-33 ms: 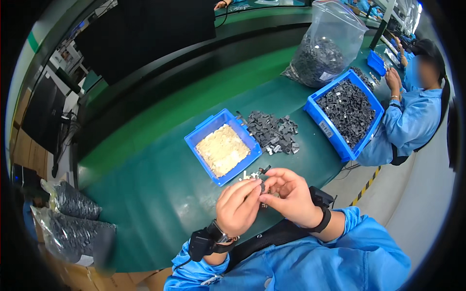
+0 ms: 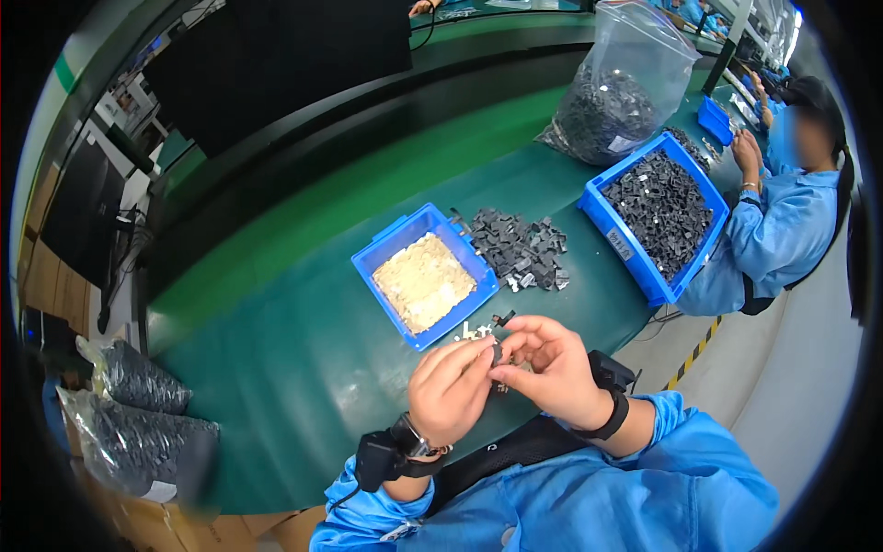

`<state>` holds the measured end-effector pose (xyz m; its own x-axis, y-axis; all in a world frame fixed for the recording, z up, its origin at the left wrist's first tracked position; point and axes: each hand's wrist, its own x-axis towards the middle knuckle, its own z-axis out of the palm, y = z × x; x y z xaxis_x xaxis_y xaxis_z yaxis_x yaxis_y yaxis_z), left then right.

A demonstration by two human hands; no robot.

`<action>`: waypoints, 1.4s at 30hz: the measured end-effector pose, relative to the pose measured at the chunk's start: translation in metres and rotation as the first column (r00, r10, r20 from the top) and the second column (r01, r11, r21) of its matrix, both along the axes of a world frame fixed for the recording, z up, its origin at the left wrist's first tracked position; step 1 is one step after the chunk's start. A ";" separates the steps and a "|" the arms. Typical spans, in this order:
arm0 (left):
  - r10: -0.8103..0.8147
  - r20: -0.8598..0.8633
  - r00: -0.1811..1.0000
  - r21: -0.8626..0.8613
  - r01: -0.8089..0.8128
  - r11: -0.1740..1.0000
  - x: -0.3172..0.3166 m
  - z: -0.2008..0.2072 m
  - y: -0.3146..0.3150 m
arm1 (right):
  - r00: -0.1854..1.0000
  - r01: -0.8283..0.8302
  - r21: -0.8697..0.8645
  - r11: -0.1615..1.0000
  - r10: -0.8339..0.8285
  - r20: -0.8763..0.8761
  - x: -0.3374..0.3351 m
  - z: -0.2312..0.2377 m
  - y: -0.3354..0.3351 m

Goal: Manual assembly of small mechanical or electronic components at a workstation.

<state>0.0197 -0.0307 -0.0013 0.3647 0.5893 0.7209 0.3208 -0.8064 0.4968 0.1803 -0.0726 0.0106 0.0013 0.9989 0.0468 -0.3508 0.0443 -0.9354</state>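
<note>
My left hand point(image 2: 451, 391) and my right hand point(image 2: 550, 373) meet over the near side of the green table. Their fingertips are closed around a small dark plastic piece point(image 2: 498, 353), partly hidden by the fingers. Another small black piece point(image 2: 503, 319) shows at the tip of my right index finger; whether it is held is unclear. Just beyond my fingers lie small white pieces point(image 2: 471, 331). A blue bin point(image 2: 386, 304) of tiny cream-coloured parts stands past my left hand, beside a loose heap of dark grey plastic pieces point(image 2: 520, 248).
At the right is a larger blue bin point(image 2: 618, 244) full of dark pieces, with a big clear bag point(image 2: 612, 106) of similar pieces behind it. A co-worker in blue point(image 2: 782, 230) sits at the far right. Filled plastic bags point(image 2: 138, 442) lie at the left table edge.
</note>
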 end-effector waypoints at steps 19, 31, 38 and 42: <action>-0.159 0.095 0.983 -0.028 0.162 0.986 -0.008 0.000 0.016 | 0.990 -0.139 -0.080 0.987 0.141 0.025 0.013 -0.001 0.015; 0.004 0.061 0.998 -0.062 0.000 0.998 -0.006 -0.001 0.017 | 0.992 -0.096 -0.215 0.972 0.111 0.060 0.010 0.004 0.009; -0.012 0.017 1.000 -0.055 0.013 0.998 -0.006 -0.001 0.017 | 0.992 -0.066 -0.177 0.982 0.084 0.092 0.009 0.002 0.012; -0.012 0.009 1.000 -0.058 0.013 0.998 -0.006 0.000 0.017 | 0.988 -0.063 -0.188 0.980 0.088 0.126 0.008 0.004 0.014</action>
